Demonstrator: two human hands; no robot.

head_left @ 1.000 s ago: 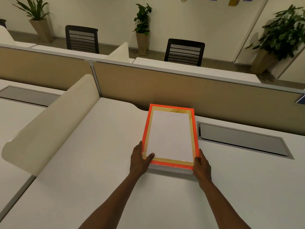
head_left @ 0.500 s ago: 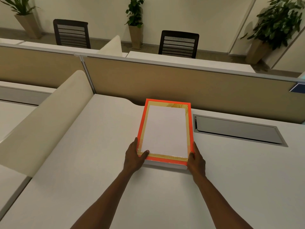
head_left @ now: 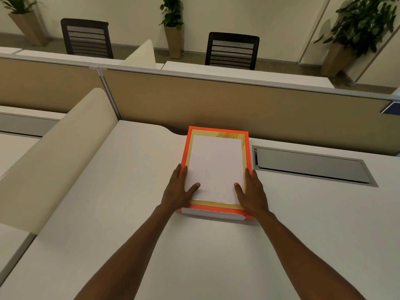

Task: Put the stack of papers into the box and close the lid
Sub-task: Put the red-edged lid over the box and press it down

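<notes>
1. Low in the frame, both forearms reach forward over the pale counter [head_left: 91,191].
2. The left hand [head_left: 176,191] and right hand [head_left: 252,194] have slid from the near corners up along the box's sides, thumbs now lying on top; the fingers are spread flat against the box [head_left: 216,210], pressing rather than gripping.
3. The orange-edged lid [head_left: 217,169] sits level at frame centre, so closing looks nearly done; the papers, if inside, are hidden.
4. Just right lies a grey cable hatch [head_left: 311,165]; beyond stand the tan divider [head_left: 238,107], chairs [head_left: 232,50] and plants [head_left: 172,11]. Nothing obstructs.
</notes>
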